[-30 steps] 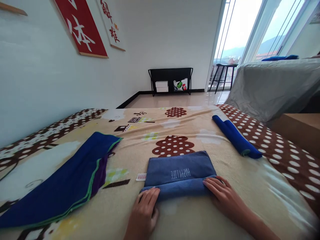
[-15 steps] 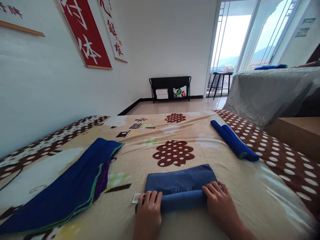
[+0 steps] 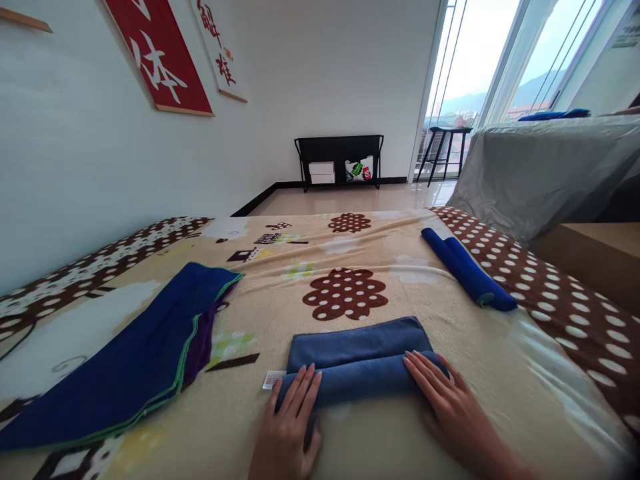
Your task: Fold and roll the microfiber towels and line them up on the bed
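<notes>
A grey-blue towel (image 3: 360, 382), partly rolled up, lies on the patterned blanket in front of me. Its flat part stretches away beyond the roll, and a white label (image 3: 273, 379) sticks out at its left side. My left hand (image 3: 289, 420) rests on the left end of the roll with its fingers stretched out. On the right end lies my right hand (image 3: 447, 398), fingers also extended, pressing on the cloth. Both palms and the underside of the roll are hidden.
Left of me, dark blue cloths (image 3: 125, 353) with green edges lie over a purple one (image 3: 200, 347). A rolled blue towel (image 3: 467, 270) lies at the right on the blanket (image 3: 270, 293). A cardboard box (image 3: 595, 260) stands beyond the right edge.
The roll has advanced away from me, covering the lettering on the flat part. My fingers have straightened from a curled hold to lying along the roll. The view has tilted down slightly.
</notes>
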`<state>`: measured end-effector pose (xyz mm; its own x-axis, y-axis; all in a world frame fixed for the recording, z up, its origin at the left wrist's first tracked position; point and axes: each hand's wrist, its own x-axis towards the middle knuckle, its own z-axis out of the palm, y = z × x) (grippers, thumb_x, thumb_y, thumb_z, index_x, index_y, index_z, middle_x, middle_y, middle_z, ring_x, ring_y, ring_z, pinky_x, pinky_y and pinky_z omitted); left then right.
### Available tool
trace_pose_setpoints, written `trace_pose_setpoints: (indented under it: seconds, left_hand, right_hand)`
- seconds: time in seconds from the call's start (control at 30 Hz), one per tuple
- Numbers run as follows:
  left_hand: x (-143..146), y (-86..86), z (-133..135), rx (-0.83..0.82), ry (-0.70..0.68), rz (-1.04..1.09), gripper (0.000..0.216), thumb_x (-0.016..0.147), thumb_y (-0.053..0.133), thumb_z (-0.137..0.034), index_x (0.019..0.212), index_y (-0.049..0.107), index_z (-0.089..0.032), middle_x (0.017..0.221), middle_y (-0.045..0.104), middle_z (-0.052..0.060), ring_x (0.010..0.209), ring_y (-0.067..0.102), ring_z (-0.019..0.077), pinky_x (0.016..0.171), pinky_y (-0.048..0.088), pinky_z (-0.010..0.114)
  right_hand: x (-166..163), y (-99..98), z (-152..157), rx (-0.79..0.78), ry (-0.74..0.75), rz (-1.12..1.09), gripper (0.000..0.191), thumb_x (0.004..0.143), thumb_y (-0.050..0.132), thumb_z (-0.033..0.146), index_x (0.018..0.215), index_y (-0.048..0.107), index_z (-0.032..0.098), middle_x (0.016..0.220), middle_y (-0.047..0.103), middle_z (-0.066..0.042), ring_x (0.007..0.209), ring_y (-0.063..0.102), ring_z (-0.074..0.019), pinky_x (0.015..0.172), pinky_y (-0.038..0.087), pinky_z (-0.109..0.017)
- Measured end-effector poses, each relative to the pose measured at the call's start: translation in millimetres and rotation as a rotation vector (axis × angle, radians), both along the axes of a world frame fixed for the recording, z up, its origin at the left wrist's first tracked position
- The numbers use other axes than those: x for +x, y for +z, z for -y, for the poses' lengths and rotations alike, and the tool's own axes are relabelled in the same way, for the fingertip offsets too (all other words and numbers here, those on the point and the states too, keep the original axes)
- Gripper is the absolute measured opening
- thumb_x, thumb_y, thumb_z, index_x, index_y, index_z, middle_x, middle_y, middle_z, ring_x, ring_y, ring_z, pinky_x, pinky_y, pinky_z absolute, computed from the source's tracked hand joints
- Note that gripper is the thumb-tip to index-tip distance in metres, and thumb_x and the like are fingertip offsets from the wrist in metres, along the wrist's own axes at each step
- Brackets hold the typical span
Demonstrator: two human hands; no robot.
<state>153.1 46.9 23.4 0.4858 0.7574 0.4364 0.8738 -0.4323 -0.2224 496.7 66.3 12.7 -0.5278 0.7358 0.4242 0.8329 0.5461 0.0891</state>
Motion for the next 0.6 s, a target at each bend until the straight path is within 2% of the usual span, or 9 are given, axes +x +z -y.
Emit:
trace_pose_setpoints:
  seconds: [0.1,0.2,0.27,0.33,0.43,0.5,0.53,0.6]
  left_hand:
    - [35,-1.3,-11,-0.018,0.094,0.096,0.07,0.072,0.053,-0.018,0.142,0.045,-0.015,0.144,0.054,0.012,0.131,0.05,0.0284,0.114,0.027,0.051]
    - [54,0.3,-28,-0.152,0.11,0.174,0.064,0.07,0.056,-0.02,0.134,0.053,-0.012,0.136,0.06,0.014,0.126,0.055,0.0299,0.11,0.036,0.052]
    - [42,1.8,-35,-0.232,0.07,0.185,0.06,0.075,0.058,-0.025,0.134,0.053,-0.016,0.137,0.059,0.011,0.127,0.055,0.0282,0.11,0.038,0.049]
    - [17,2.3,-35,-0.24,0.058,0.175,0.059,0.082,0.058,-0.033,0.139,0.05,-0.021,0.142,0.056,0.009,0.129,0.053,0.0271,0.11,0.037,0.048]
    - [-4,2.6,-25,-0.158,0.151,0.162,0.06,0.084,0.057,-0.037,0.141,0.047,-0.022,0.146,0.051,0.012,0.132,0.049,0.0321,0.11,0.032,0.058]
    - [9,6.1,-19,-0.099,0.217,0.166,0.062,0.082,0.055,-0.026,0.143,0.045,-0.019,0.149,0.046,0.016,0.136,0.044,0.0363,0.11,0.025,0.066]
    - [23,9.1,-18,-0.091,0.202,0.163,0.066,0.08,0.053,-0.02,0.145,0.042,-0.018,0.151,0.043,0.017,0.138,0.041,0.0366,0.11,0.023,0.067]
    - [51,15.8,-21,-0.143,0.07,0.153,0.072,0.079,0.051,-0.015,0.149,0.036,-0.019,0.152,0.041,0.015,0.14,0.039,0.0326,0.112,0.027,0.061]
  right_hand:
    - [-29,-3.1,-12,0.007,-0.049,-0.104,0.069,0.073,0.048,0.01,0.141,0.048,0.012,0.141,0.053,-0.013,0.132,0.047,-0.0281,0.113,0.03,-0.049]
    - [-38,-0.8,-29,-0.078,-0.069,-0.201,0.051,0.073,0.052,0.013,0.123,0.063,0.013,0.124,0.065,-0.014,0.119,0.057,-0.0295,0.108,0.036,-0.049]
    - [-25,3.8,-35,-0.165,-0.027,-0.209,0.053,0.073,0.052,0.013,0.125,0.062,0.017,0.124,0.065,-0.01,0.117,0.058,-0.0264,0.108,0.037,-0.048]
    - [-7,9.2,-35,-0.209,0.03,-0.175,0.065,0.072,0.05,0.011,0.135,0.053,0.021,0.132,0.06,-0.007,0.122,0.055,-0.0241,0.11,0.035,-0.047]
    - [-4,15.7,-25,-0.174,0.043,-0.138,0.075,0.071,0.05,0.011,0.146,0.042,0.02,0.143,0.052,-0.009,0.133,0.046,-0.026,0.115,0.028,-0.051]
    - [-24,19.5,-19,-0.171,0.07,-0.137,0.076,0.074,0.05,0.013,0.149,0.038,0.018,0.149,0.045,-0.01,0.139,0.038,-0.027,0.117,0.023,-0.051]
    - [-37,21.6,-18,-0.195,0.105,-0.138,0.075,0.076,0.051,0.016,0.15,0.036,0.017,0.151,0.042,-0.01,0.141,0.035,-0.0267,0.118,0.022,-0.05]
    - [-59,25.7,-23,-0.281,0.178,-0.14,0.07,0.083,0.052,0.024,0.15,0.035,0.017,0.152,0.04,-0.01,0.142,0.034,-0.0255,0.118,0.025,-0.047]
